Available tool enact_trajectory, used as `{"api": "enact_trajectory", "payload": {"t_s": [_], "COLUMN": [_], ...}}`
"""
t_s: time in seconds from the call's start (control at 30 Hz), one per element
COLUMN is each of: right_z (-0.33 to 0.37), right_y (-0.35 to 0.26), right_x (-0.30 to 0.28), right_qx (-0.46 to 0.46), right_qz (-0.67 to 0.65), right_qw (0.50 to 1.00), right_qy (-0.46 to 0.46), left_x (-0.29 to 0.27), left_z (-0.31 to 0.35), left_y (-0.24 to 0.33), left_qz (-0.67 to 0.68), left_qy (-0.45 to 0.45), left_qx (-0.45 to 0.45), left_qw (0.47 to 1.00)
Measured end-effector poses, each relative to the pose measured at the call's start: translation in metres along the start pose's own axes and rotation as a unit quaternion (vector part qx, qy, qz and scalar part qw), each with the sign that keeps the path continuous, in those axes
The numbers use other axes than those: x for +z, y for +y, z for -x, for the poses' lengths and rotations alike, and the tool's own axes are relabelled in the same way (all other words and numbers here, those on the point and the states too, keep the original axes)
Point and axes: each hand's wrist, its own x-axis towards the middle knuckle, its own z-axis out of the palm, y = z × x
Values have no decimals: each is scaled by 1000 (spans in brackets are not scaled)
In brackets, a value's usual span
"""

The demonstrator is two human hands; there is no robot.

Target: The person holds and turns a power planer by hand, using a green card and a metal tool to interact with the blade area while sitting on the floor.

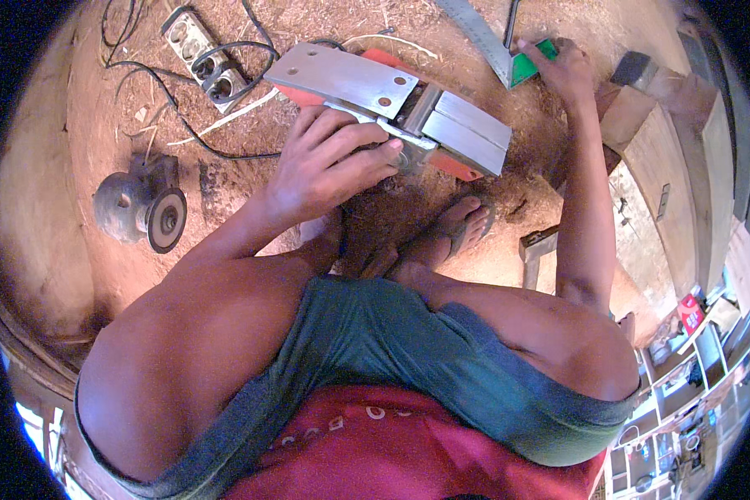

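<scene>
Head view: left hand (323,160) grasps a rectangular, silver-metal-soled, orange-bodied planer (346,79), already upturned; right hand (570,73) grips a green-handled steel square (524,69), not yet against it.

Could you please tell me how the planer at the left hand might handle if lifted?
The planer looks stiff and is probably heavy for its size, given its broad metal plates. Those smooth, shiny faces may feel slippery. Its long, flat-faced shape suggests it would sooner tip than roll.
</scene>
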Motion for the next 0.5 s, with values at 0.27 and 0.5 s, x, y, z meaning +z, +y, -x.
{"api": "enact_trajectory", "payload": {"t_s": [0.27,0.5], "right_z": [10,74], "right_y": [14,-42], "right_x": [-4,-56], "right_qx": [118,-29], "right_qz": [-204,-506], "right_qw": [970,854], "right_qy": [-59,114], "left_x": [1,8], "left_z": [-8,-6], "left_y": [1,1], "left_qz": [16,45], "left_qy": [12,27], "left_qx": [-12,-18], "left_qw": [1000,998]}}
